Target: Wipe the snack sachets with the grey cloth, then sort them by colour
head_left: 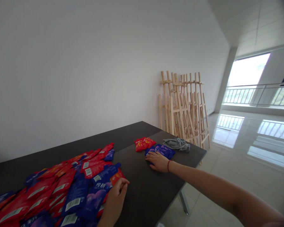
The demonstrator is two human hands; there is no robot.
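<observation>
My left hand (117, 197) is at the right edge of a large mixed pile of red packets (59, 186) and blue packets (96, 200). Its fingers are loosely curled with the thumb against them, and no packet shows in them. Farther right, my right hand (159, 161) lies palm down, fingers spread, on the near left side of a small group of blue packets (164, 151). Just behind that hand sits a small group of red packets (144, 143). The palm of my right hand is hidden.
A crumpled grey cloth (177, 144) lies near the right end of the dark table (142, 176). Wooden easels (182, 110) lean together by the white wall beyond it. Glossy floor tiles (217, 183) and a window railing (257, 94) are to the right.
</observation>
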